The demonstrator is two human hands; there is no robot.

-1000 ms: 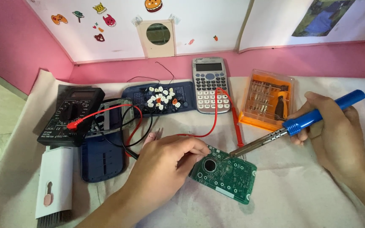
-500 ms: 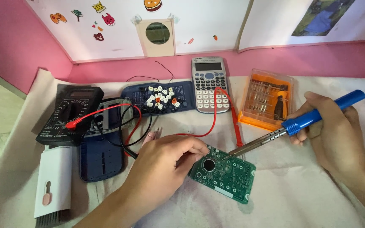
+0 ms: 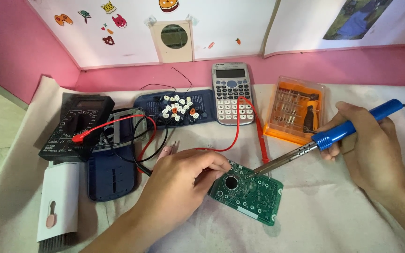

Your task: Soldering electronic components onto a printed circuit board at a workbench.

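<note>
1. The right hand (image 3: 371,150) is clenched around the blue handle of a soldering iron (image 3: 315,145), whose tip rests on the green circuit board (image 3: 249,192).
2. The left hand (image 3: 179,187) pinches the board's left edge, pressing it onto the near cloth.
3. Those fingers lie close to the hot tip; a slip could burn them.
4. The red lead (image 3: 240,136) runs just beyond the board and could scorch.

A green circuit board (image 3: 248,193) lies flat at lower centre, the blue-handled soldering iron (image 3: 326,138) slanting onto its top edge.
</note>
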